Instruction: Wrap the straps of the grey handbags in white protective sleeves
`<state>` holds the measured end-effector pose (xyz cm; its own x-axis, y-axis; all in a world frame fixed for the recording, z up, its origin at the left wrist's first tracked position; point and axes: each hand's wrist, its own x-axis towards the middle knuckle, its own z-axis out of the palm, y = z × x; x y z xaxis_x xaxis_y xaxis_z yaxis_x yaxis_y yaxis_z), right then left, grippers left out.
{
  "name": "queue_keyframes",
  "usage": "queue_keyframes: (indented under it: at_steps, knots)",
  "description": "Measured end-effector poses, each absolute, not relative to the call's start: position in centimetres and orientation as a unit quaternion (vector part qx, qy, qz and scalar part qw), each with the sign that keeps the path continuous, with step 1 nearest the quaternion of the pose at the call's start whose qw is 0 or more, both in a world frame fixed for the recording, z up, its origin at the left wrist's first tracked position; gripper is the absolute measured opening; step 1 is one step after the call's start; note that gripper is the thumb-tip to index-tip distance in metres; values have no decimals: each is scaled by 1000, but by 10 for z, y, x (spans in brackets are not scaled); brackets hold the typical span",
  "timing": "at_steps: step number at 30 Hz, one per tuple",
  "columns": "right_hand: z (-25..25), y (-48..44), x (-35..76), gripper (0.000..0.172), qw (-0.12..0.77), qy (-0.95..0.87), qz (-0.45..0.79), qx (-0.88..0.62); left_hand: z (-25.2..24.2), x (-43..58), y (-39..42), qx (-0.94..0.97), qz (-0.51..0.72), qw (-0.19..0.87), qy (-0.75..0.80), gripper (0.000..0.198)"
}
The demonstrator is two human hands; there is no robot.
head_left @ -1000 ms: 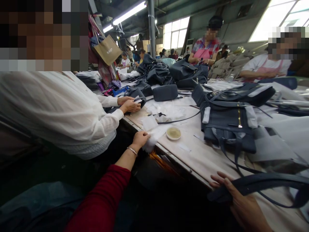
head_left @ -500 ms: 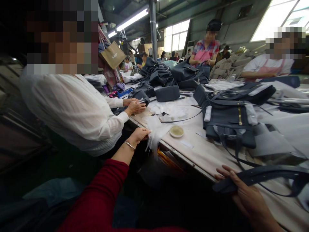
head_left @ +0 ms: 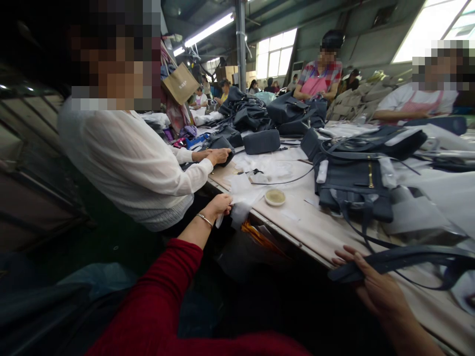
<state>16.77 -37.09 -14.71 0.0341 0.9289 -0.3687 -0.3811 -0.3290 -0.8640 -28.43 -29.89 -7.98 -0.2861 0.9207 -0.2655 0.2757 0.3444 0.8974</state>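
Observation:
My left hand (head_left: 220, 203), with a bangle at the wrist, is closed on the edge of a thin white tissue sheet (head_left: 247, 193) that lies over the table edge. At the lower right, my right hand (head_left: 374, 282) holds a dark navy strap (head_left: 411, 259) with small holes along it, thumb on top. The strap curves away to the right over the table. Behind it rests a navy bag (head_left: 349, 190) with a gold zip and white wrapping on its handles. A small round dish (head_left: 275, 197) of greenish stuff stands right of the tissue.
Close on my left, a co-worker in a white top (head_left: 129, 158) handles a dark piece (head_left: 224, 155) at the table. Navy bags (head_left: 248, 113) are heaped farther back. Two more people work across the table (head_left: 293, 225). Orange material (head_left: 256, 237) hangs below its edge.
My left hand has drawn the tissue sheet in toward me, and its loose end now hangs by my wrist. The co-worker's hands have shifted on the dark piece. My right hand stays on the strap.

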Motion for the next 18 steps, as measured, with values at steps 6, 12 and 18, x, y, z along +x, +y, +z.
queue_keyframes:
  at_steps: [6, 12, 18]
  knots:
    - [-152, -370, 171, 43, 515, -286, 636, -499, -113, -280, -304, 485, 321, 352, 733, 28]
    - [-156, -369, 172, 46, 516, -290, 631, -501, -139, -274, -295, 510, 274, 284, 764, 22]
    - [-157, -369, 172, 45, 512, -294, 627, -508, -124, -283, -300, 527, 271, 252, 765, 19]
